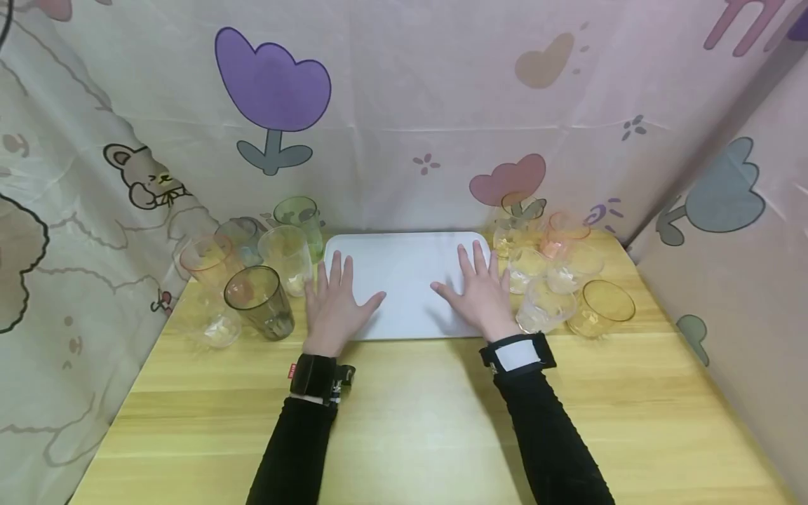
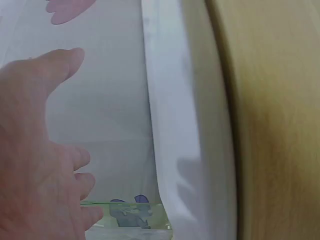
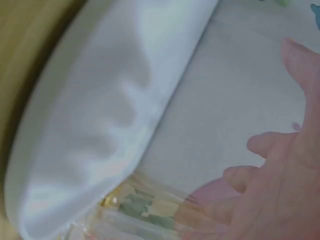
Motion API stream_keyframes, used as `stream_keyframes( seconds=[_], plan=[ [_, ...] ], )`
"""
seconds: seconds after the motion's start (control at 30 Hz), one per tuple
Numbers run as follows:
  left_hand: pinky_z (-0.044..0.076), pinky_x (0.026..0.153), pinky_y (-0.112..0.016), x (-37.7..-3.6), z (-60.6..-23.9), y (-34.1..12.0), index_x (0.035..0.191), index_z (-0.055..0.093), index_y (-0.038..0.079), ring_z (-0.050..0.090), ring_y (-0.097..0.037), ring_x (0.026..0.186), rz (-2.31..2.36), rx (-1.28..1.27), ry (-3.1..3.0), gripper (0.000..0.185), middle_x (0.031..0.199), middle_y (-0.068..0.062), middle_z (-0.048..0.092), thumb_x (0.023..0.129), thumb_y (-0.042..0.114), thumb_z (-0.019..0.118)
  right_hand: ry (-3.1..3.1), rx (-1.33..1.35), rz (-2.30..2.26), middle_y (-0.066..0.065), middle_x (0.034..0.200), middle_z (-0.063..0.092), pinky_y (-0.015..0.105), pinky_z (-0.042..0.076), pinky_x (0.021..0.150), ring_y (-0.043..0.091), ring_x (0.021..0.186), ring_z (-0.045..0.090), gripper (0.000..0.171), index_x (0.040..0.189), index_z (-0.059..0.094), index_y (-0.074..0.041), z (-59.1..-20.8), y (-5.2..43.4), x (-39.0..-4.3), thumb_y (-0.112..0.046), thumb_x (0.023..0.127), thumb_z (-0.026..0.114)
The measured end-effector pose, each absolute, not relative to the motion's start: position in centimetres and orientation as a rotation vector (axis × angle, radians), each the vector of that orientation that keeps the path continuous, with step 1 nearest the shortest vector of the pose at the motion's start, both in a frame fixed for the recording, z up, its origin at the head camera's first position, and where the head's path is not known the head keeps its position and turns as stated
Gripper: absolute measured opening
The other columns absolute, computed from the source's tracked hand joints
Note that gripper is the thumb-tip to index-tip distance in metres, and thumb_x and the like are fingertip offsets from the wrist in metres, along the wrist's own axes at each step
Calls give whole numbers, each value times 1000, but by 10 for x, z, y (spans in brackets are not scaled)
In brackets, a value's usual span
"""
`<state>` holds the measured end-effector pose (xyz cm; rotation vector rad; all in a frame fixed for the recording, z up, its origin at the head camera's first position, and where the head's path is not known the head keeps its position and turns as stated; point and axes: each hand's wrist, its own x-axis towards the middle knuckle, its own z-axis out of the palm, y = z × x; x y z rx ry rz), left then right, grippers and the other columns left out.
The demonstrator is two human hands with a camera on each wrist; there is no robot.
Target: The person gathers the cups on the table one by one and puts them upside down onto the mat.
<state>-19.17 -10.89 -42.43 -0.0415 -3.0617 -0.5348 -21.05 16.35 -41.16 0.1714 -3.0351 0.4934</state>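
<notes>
— White tray (image 1: 407,280), where does it sit?

— Flat on the wooden tabletop (image 1: 429,421), toward the far edge and centred between the left and right edges. Its far rim lies near the cloth backdrop (image 1: 404,105); its near rim faces a wide bare stretch of wood running to the near edge.

— How much room at its sides?

— Little. A cluster of cups crowds the far left corner: a dark grey cup (image 1: 260,301) just beside the tray's near left corner, a clear cup (image 1: 287,258) and a green cup (image 1: 300,219) by its left rim, an orange-tinted cup (image 1: 207,259) further out. On the right, a clear cup (image 1: 544,306) and a yellow cup (image 1: 602,307) lie tipped near the tray's right rim, with more clear and pinkish cups behind them.

— Anything hard to read?

— The wrist views are blurred and very close: only the tray's rim, part of each palm and scraps of cups show. How many cups stand in the right cluster cannot be told.

— And the hands?

— The left hand (image 1: 337,301) lies palm down, fingers spread and straight, on the tray's left part, gripping nothing. The right hand (image 1: 481,294) lies the same way on the right part, fingers apart and flat.
</notes>
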Motion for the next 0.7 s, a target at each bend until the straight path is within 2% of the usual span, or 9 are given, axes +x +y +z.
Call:
stream_keyframes(
  seconds=[0.17, 0.3, 0.43, 0.6, 0.7],
  plan=[
    [1, 125, -65, -187, -421, -112, 167, 14, 11, 0, -41, 159, -659, -49, -3007, 97, 175, -12, 0, 98, 71, 46, -2935, 165, 638, 15, 174, 4, 72, 4, 122, 46, 157, 1, 97, 168, 15, -15, -398, 170, -204, -68, 97, 54],
    [6, 126, -62, -180, -420, -116, 166, 18, 8, 10, -43, 158, -844, -31, -2950, 91, 174, -15, 6, 101, 60, 52, -2782, 180, 801, 14, 174, 9, 67, 7, 124, 43, 158, 8, 93, 167, 20, -10, -388, 179, -193, -60, 99, 59],
    [17, 125, -62, -171, -422, -122, 165, 21, 5, 19, -45, 155, -982, 31, -2910, 86, 172, -19, 14, 101, 48, 58, -2620, 189, 941, 11, 173, 16, 64, 15, 125, 39, 157, 17, 88, 166, 23, -10, -380, 192, -178, -52, 100, 63],
    [29, 118, -66, -159, -426, -133, 164, 26, 3, 28, -46, 151, -1036, 101, -2909, 82, 166, -24, 27, 100, 41, 61, -2452, 133, 1080, 8, 171, 24, 57, 17, 127, 33, 157, 22, 80, 165, 27, -13, -376, 213, -159, -41, 101, 66],
    [36, 113, -65, -154, -430, -139, 161, 30, -1, 35, -48, 144, -1019, 112, -2932, 80, 159, -28, 35, 99, 36, 64, -2347, 92, 1105, 9, 168, 31, 54, 19, 127, 31, 155, 27, 76, 162, 34, -12, -378, 227, -149, -32, 99, 70]
  ],
)
